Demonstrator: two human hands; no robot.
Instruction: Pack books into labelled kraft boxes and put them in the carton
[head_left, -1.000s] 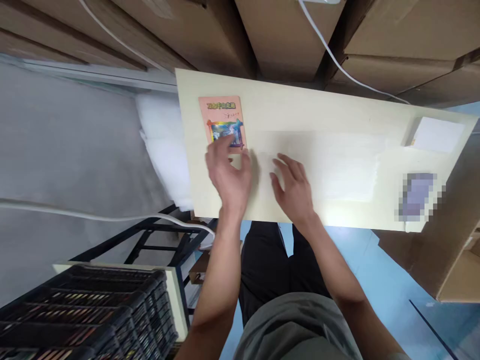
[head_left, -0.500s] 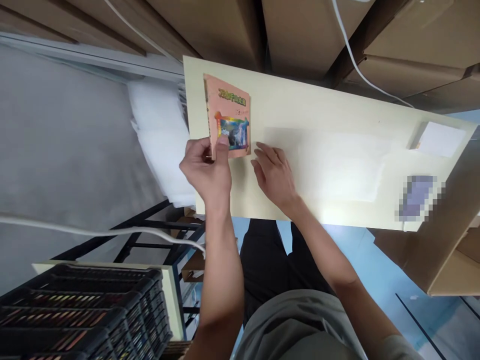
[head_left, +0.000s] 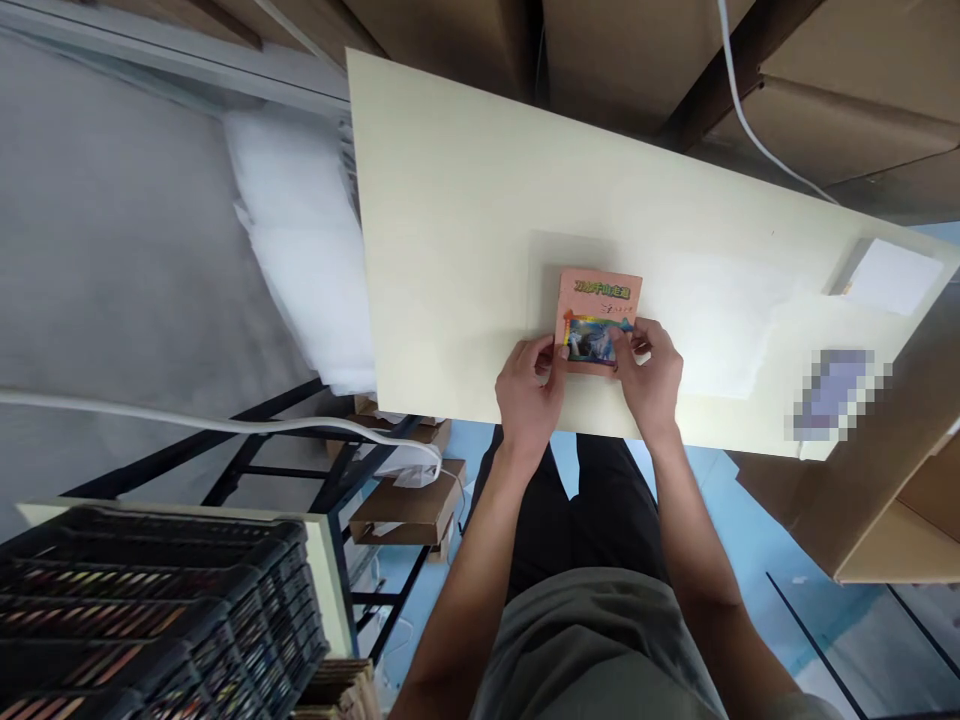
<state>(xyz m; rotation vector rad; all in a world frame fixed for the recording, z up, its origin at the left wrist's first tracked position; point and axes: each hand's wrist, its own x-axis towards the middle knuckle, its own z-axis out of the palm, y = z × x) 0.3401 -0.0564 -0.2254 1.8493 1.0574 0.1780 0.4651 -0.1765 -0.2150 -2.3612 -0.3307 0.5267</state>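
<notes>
1. table (head_left: 450, 200): pale top, spread before the person; the book is over it, near the person's edge.
2. crate (head_left: 187, 600): black, well off to the left, apart from both hands.
3. book (head_left: 598, 322): pink cover, picture side up, title end farthest from the body. long axis runs away from the person, leaning slightly right at the far end. it lies between the hands and a little ahead of them. flat on the table or just raised: cannot tell.
4. white box (head_left: 896, 275): far right on the table, well apart from the book.
5. left hand (head_left: 530, 390): closed narrowly on the book's near left corner.
6. right hand (head_left: 652, 375): gripping the near right edge, thumb over the cover picture. both hands touch, so neither is nearer; the right reaches further onto the cover.
</notes>
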